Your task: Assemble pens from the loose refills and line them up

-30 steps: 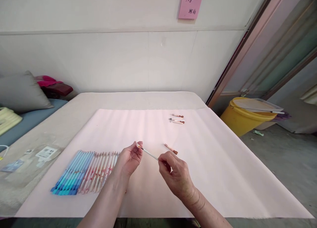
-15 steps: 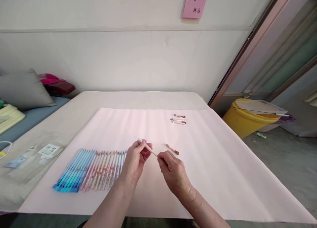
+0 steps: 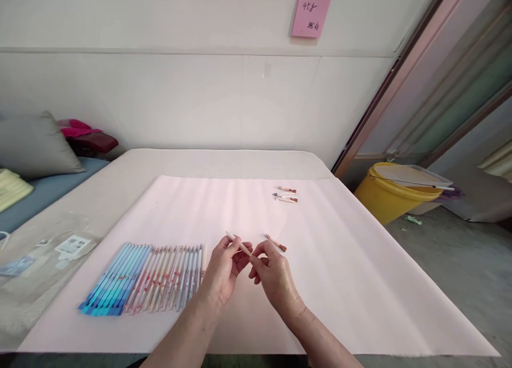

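Observation:
A slim whitish pen [image 3: 241, 246] slants between my hands above the pale pink sheet [image 3: 340, 282]. My left hand [image 3: 224, 266] is closed round its upper part, with the pointed end sticking out past the thumb. The fingertips of my right hand [image 3: 277, 276] pinch the pen's lower end, which they partly hide. Just beyond the right hand lies a peach-coloured pen cap [image 3: 275, 242] with a brown end. To the left is a neat row of pens, blue ones [image 3: 116, 280] first, then pinkish and pale patterned ones [image 3: 164, 280], partly behind my left forearm.
Farther back on the sheet lie several small pen parts [image 3: 286, 198] with brown ends. A clear plastic bag [image 3: 48, 256] with labels rests on the left. Beyond the right edge stands a yellow bin [image 3: 388, 197]. A grey pillow [image 3: 36, 146] sits at far left.
My hands have drawn closer together and slightly lower, and less of the pen shows between them. The view has shifted a little. The laid-out pens and the cap stay in place.

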Demonstrator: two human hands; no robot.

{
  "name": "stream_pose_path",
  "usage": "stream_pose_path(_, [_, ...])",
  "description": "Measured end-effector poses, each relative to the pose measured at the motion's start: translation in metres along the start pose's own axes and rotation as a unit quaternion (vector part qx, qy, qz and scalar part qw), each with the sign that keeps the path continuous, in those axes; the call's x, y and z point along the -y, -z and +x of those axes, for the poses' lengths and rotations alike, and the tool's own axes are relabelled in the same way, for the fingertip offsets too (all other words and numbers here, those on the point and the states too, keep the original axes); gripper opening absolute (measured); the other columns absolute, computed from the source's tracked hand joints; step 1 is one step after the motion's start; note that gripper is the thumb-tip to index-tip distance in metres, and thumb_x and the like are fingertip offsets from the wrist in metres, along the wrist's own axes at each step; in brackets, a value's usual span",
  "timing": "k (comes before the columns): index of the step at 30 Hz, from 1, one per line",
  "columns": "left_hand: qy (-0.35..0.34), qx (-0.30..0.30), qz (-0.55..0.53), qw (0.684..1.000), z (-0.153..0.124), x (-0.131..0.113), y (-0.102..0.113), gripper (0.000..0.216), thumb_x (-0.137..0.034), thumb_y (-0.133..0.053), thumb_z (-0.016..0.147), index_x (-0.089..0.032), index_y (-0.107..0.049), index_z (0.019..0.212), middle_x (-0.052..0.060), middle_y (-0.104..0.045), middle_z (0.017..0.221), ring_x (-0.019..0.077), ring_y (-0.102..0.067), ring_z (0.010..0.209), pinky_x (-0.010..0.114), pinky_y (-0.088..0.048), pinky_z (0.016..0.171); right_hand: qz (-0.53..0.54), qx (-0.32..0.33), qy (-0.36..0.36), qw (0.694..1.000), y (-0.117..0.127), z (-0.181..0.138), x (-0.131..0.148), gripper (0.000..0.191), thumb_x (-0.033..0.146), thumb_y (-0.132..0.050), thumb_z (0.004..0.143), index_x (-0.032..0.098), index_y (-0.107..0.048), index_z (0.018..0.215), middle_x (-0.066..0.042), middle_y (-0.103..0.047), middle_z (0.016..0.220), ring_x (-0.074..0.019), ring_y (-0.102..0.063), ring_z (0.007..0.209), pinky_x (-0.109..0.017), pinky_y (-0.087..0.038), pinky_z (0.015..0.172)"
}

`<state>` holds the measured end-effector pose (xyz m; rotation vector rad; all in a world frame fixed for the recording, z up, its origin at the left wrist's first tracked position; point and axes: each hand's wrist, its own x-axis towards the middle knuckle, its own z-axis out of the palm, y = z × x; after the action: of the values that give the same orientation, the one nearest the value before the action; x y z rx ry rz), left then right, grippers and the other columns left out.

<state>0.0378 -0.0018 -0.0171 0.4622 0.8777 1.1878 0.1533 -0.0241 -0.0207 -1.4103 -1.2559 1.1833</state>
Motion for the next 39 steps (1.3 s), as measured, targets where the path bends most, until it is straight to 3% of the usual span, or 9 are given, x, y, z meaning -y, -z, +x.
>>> stream_pose_path(7, [0.024,-0.061,0.008,0.998,0.010,0.001,0.009,0.009,-0.016,-0.060,0.075,-0.014,-0.053,0.071,0.010,-0.064,0.076,0.0179,-0.063,0.073,0.028,-0.052,0.062,-0.004,0.021,-0.008,1.000,-0.002,-0.001,0.001,0.009,0.024,-0.048,0.078,0.020,-0.044,0.071,0.006,-0.050,0.047,-0.0101,-0.050,0.041,-0.020,-0.039,0.041])
stream_pose_path(18, [0.054,-0.066,0.006,0.996,0.008,0.002,0.008,0.009,-0.018,-0.060,0.076,-0.014,-0.052,0.072,0.011,-0.065,0.076,0.0183,-0.064,0.067,0.031,-0.053,0.059,0.010,0.016,-0.028,0.999,-0.001,-0.002,0.003,0.006,0.019,-0.047,0.074,0.020,-0.043,0.070,0.007,-0.050,0.047,-0.0099,-0.050,0.041,-0.019,-0.039,0.040])
stream_pose_path(22, [0.045,-0.078,-0.005,0.996,0.010,0.000,0.008,0.008,-0.016,-0.058,0.077,-0.014,-0.052,0.072,0.011,-0.065,0.075,0.0180,-0.064,0.068,0.030,-0.054,0.059,-0.010,0.029,-0.012,0.999,-0.001,0.000,0.001,0.009,0.025,-0.051,0.076,0.020,-0.045,0.072,0.006,-0.050,0.048,-0.0104,-0.051,0.042,-0.019,-0.038,0.040])
stream_pose_path(25, [0.029,-0.090,-0.021,0.995,0.013,-0.006,0.008,0.006,-0.012,-0.056,0.077,-0.014,-0.053,0.073,0.011,-0.065,0.077,0.0177,-0.064,0.072,0.030,-0.054,0.061,-0.087,0.022,0.024,0.996,0.012,0.008,0.001,0.016,0.035,-0.050,0.080,0.020,-0.047,0.075,0.007,-0.046,0.045,-0.0106,-0.049,0.041,-0.019,-0.035,0.041])
stream_pose_path(28, [0.022,-0.110,-0.044,0.993,0.015,-0.014,0.010,0.006,-0.010,-0.054,0.078,-0.013,-0.053,0.074,0.011,-0.065,0.080,0.0171,-0.065,0.073,0.028,-0.054,0.061,-0.218,-0.057,0.065,0.972,0.039,0.027,-0.003,0.017,0.035,-0.043,0.084,0.021,-0.049,0.076,0.006,-0.049,0.052,-0.0111,-0.050,0.046,-0.021,-0.034,0.048])
stream_pose_path(30, [0.021,-0.114,-0.056,0.992,0.016,-0.019,0.011,0.007,-0.009,-0.052,0.079,-0.013,-0.053,0.073,0.012,-0.065,0.081,0.0164,-0.064,0.072,0.026,-0.054,0.058,-0.341,-0.111,0.086,0.930,0.060,0.041,-0.011,0.012,0.029,-0.045,0.083,0.021,-0.051,0.077,0.000,-0.057,0.073,-0.0133,-0.054,0.062,-0.022,-0.033,0.054])
stream_pose_path(33, [0.022,-0.110,-0.070,0.991,0.015,-0.024,0.012,0.008,-0.008,-0.052,0.079,-0.012,-0.053,0.072,0.012,-0.064,0.080,0.0161,-0.064,0.072,0.026,-0.054,0.058,-0.466,-0.117,0.028,0.876,0.081,0.057,-0.028,0.014,0.027,-0.044,0.082,0.019,-0.055,0.078,-0.004,-0.058,0.082,-0.0148,-0.053,0.066,-0.024,-0.028,0.053])
stream_pose_path(39, [0.036,-0.107,-0.088,0.990,0.015,-0.031,0.012,0.007,-0.009,-0.053,0.079,-0.012,-0.053,0.073,0.012,-0.064,0.080,0.0146,-0.064,0.069,0.026,-0.055,0.058,-0.487,-0.120,0.031,0.864,0.082,0.073,-0.044,0.024,0.028,-0.035,0.087,0.021,-0.058,0.087,-0.004,-0.059,0.091,-0.0155,-0.055,0.073,-0.024,-0.030,0.055])
